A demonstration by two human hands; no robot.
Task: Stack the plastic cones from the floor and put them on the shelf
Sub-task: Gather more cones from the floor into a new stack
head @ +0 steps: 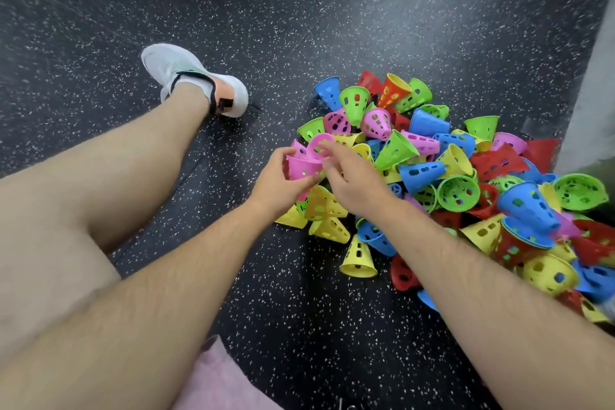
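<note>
- Cones (pixel 459 190): loose multicolour pile on speckled floor (pixel 299 27), centre to right of frame.
- Left hand (pixel 279 183): grasping pink cone (pixel 303 168) at the pile's left edge, mid-frame.
- Right hand (pixel 352 180): fingers extended to second pink cone (pixel 317 143); blurred, cannot tell whether it grips.
- Shoe (pixel 186 76) and bare leg (pixel 116 160): upper left.

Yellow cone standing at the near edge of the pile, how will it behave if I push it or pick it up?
The yellow cone looks like thin plastic full of holes, so probably very light. Standing on its wide rim, it should slide rather than tip when pushed. Knocked over, its taper would likely make it roll in a curve.
</note>
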